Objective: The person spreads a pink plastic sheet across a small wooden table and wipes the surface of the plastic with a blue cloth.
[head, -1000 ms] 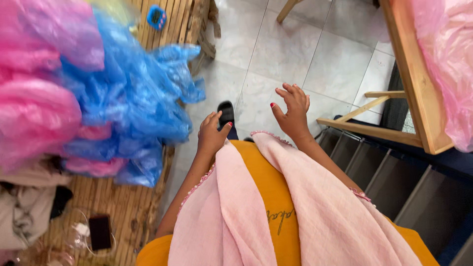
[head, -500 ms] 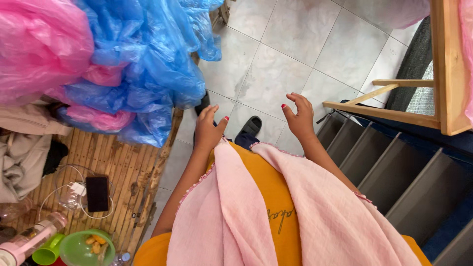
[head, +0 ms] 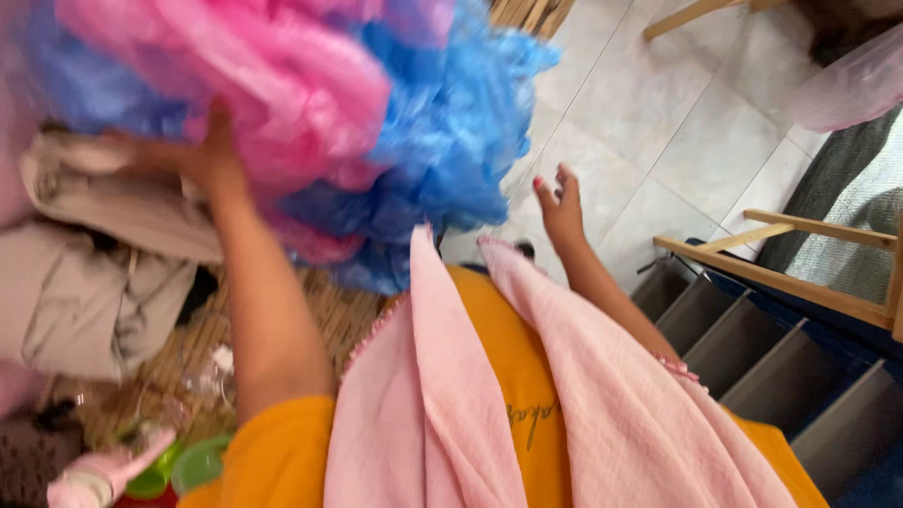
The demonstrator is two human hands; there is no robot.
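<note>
Reaching out since the earlier frame, the left hand (head: 209, 155) is now pushing into the pink plastic bags (head: 282, 75) at the upper left of the frame, where half a second ago it was hovering free over the floor. Blur is hiding its fingers, so I cannot tell whether it is grasping anything. Blue plastic bags (head: 451, 132) are lying just beside the pink ones. Meanwhile the right hand (head: 562, 209) is hanging released over the tiled floor (head: 658, 132), fingers loosely spread.

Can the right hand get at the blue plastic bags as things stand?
Probably yes. The right hand is open and empty beside the blue plastic bags, with nothing between them. The left hand is already at the pink bags.
</note>
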